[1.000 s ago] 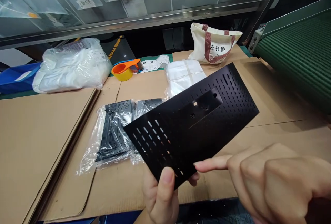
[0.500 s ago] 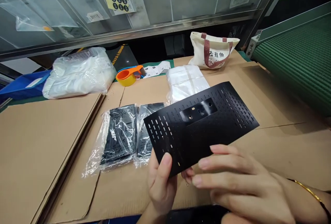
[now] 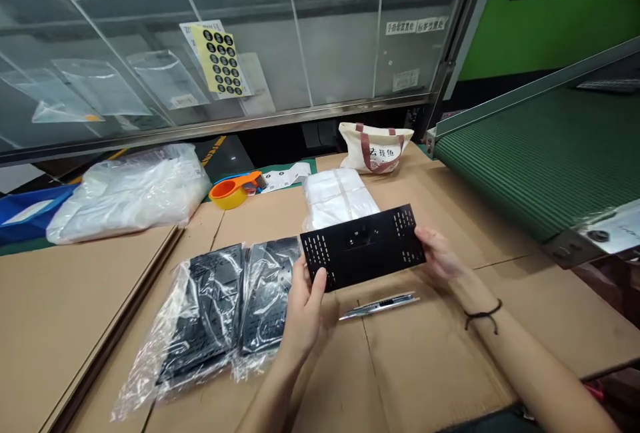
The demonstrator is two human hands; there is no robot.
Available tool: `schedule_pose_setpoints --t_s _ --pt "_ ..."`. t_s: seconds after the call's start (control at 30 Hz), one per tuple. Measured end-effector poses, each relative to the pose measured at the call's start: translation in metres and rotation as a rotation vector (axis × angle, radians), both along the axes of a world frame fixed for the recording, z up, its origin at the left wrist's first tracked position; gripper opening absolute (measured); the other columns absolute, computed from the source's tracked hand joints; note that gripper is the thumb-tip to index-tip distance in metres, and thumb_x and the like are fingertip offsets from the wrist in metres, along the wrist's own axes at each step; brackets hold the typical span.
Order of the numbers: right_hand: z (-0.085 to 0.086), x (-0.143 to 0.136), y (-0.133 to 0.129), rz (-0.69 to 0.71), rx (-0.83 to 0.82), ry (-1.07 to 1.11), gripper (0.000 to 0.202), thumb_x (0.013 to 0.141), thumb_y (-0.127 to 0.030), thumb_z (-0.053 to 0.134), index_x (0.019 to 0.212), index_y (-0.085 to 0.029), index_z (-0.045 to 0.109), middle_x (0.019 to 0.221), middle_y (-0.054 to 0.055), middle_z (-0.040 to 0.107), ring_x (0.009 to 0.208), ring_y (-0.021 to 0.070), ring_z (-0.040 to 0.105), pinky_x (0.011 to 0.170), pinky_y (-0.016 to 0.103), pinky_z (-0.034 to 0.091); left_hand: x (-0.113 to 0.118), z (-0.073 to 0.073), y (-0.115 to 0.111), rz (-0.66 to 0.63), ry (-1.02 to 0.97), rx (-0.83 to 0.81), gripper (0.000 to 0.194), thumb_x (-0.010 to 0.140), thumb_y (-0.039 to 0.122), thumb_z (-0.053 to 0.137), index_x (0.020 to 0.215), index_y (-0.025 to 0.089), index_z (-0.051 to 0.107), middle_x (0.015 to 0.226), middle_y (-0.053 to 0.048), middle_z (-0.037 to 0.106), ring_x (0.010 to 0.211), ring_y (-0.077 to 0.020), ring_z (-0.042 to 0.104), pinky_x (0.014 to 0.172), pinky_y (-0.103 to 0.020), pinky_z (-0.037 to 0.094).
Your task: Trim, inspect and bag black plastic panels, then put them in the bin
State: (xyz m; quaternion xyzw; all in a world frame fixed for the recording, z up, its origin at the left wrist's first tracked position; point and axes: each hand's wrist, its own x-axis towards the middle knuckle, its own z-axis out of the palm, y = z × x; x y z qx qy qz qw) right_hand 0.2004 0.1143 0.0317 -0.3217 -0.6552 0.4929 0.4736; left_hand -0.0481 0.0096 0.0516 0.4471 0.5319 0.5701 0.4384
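Between my two hands I hold up a black slotted panel [image 3: 365,253], its face turned toward me. My left hand [image 3: 306,300] grips the lower left end, thumb on the front. At the right end my right hand [image 3: 437,253] is closed on the edge, its fingertips partly hidden behind the panel. Under the panel a slim silver utility knife [image 3: 380,306] lies on the cardboard [image 3: 415,366]. To the left lie two clear plastic bags with black slotted panels inside, a left bag [image 3: 205,313] and a right bag [image 3: 267,293] partly behind my left hand.
White plastic bags [image 3: 340,193] lie stacked behind the panel, near a cloth tote bag [image 3: 375,150]. An orange tape dispenser [image 3: 235,190] and a large plastic bundle [image 3: 130,193] stand at the back left. Along the right runs a green conveyor belt [image 3: 545,133]; cardboard sheets [image 3: 75,313] lie left.
My right hand has moved from in front of the panel to its right end and taken hold there. The panel is held farther away and more level. The camera view has tilted up.
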Motion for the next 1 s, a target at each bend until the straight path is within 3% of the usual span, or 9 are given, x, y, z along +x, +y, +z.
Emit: schedule_pose_setpoints --t_s 0.07,0.23,0.4,0.53,0.6,0.7,0.77,0.87,1.0 --pt "-0.009 -0.009 -0.007 -0.050 -0.020 0.024 0.055 0.093 -0.045 0.026 0.062 -0.014 0.060 0.073 -0.001 0.073 0.067 0.0113 0.070 0.063 0.012 0.051 0.004 -0.012 0.011 0.127 0.095 0.035 0.050 0.088 0.046 0.059 0.128 0.020 0.044 0.132 -0.011 0.055 0.125 -0.0245 0.050 0.108 -0.039 0.036" --pt "-0.020 -0.016 -0.016 -0.032 -0.117 0.073 0.040 0.090 -0.050 0.052 0.076 -0.016 0.067 0.077 0.006 0.074 0.071 0.0162 0.071 0.065 0.025 0.058 0.006 -0.038 0.010 0.194 0.148 0.013 0.065 0.087 0.050 0.059 0.141 0.023 0.034 0.145 -0.011 0.042 0.136 -0.0264 0.038 0.115 -0.043 0.026" --pt "-0.028 -0.013 -0.017 -0.002 -0.100 0.070 0.043 0.078 -0.059 0.066 0.084 -0.017 0.072 0.080 0.007 0.075 0.071 0.0182 0.071 0.066 0.029 0.059 0.002 -0.046 0.000 0.218 0.146 0.082 0.061 0.091 0.053 0.049 0.142 0.022 0.038 0.148 -0.010 0.040 0.140 -0.0262 0.033 0.117 -0.040 0.022" --pt "-0.025 -0.011 -0.025 -0.040 -0.024 0.038 0.031 0.079 -0.049 0.070 0.086 -0.020 0.074 0.080 0.005 0.075 0.071 0.0182 0.071 0.067 0.030 0.059 0.003 -0.046 -0.002 0.248 0.114 0.181 0.066 0.088 0.057 0.053 0.145 0.026 0.037 0.150 -0.008 0.040 0.141 -0.0266 0.030 0.118 -0.040 0.020" --pt "-0.020 -0.010 -0.031 -0.044 0.106 0.012 0.017 0.082 -0.038 0.069 0.085 -0.022 0.074 0.082 0.004 0.076 0.079 0.0191 0.072 0.079 0.034 0.059 0.005 -0.044 -0.003 0.249 -0.023 0.202 0.071 0.084 0.065 0.053 0.145 0.032 0.037 0.151 -0.004 0.040 0.143 -0.0259 0.028 0.117 -0.039 0.023" --pt "-0.015 -0.010 -0.038 -0.037 0.618 -0.133 0.017 0.090 -0.023 0.059 0.098 -0.023 0.073 0.098 0.006 0.076 0.103 0.0215 0.069 0.100 0.045 0.050 0.003 -0.036 -0.002 0.169 -0.338 0.169 0.076 0.077 0.080 0.044 0.142 0.041 0.040 0.146 -0.001 0.047 0.139 -0.0259 0.036 0.113 -0.041 0.033" --pt "-0.013 -0.011 -0.041 -0.076 0.939 -0.266 0.024 0.091 -0.018 0.055 0.110 -0.022 0.069 0.107 0.008 0.074 0.113 0.0223 0.064 0.104 0.049 0.046 -0.001 -0.030 -0.001 0.137 -0.441 0.165 0.077 0.075 0.078 0.050 0.141 0.040 0.042 0.141 -0.002 0.053 0.134 -0.0269 0.043 0.110 -0.042 0.037" --pt "-0.014 -0.012 -0.043 -0.150 1.101 -0.394 0.028 0.090 -0.017 0.057 0.116 -0.022 0.066 0.107 0.007 0.074 0.116 0.0215 0.062 0.105 0.049 0.046 -0.005 -0.027 0.000 0.184 -0.430 0.212 0.074 0.077 0.059 0.065 0.143 0.035 0.041 0.136 -0.004 0.058 0.129 -0.0261 0.050 0.110 -0.039 0.037" --pt "-0.011 -0.010 -0.044 -0.201 1.155 -0.459 0.028 0.091 -0.019 0.056 0.116 -0.024 0.066 0.106 0.006 0.075 0.115 0.0205 0.064 0.104 0.047 0.048 -0.005 -0.031 -0.001 0.213 -0.414 0.231 0.068 0.083 0.045 0.064 0.145 0.035 0.037 0.138 -0.004 0.056 0.130 -0.0235 0.049 0.112 -0.040 0.034"
